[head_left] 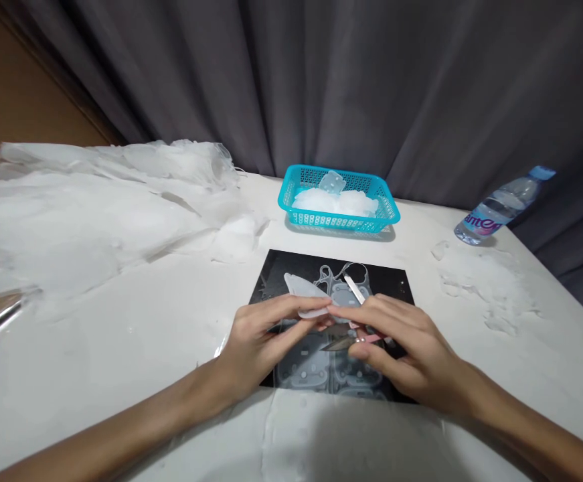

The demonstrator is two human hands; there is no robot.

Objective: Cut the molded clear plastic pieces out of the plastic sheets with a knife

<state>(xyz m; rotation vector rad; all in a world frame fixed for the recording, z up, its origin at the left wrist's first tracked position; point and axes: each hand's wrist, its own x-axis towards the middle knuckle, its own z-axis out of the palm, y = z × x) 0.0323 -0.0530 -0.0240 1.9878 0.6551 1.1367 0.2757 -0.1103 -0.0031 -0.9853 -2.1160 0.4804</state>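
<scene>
Head view: your hands meet over the black mat (281, 268)
Left hand (256, 338): pinching the translucent plastic piece (304, 292), held above mat centre
Right hand (406, 345): closed around pink-handled snips (366, 339), touching the piece

- Head camera here, looking forward and down, tight over the surface (120, 348).
- Close below sit the left hand (258, 341) and right hand (401, 348); curtain (321, 80) straight ahead beyond the far edge.

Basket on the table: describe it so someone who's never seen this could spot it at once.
On the white table, look beyond the black mat, toward the grey curtain. The basket stands there, the only turquoise thing, lattice-walled and heaped with clear plastic pieces.
</scene>
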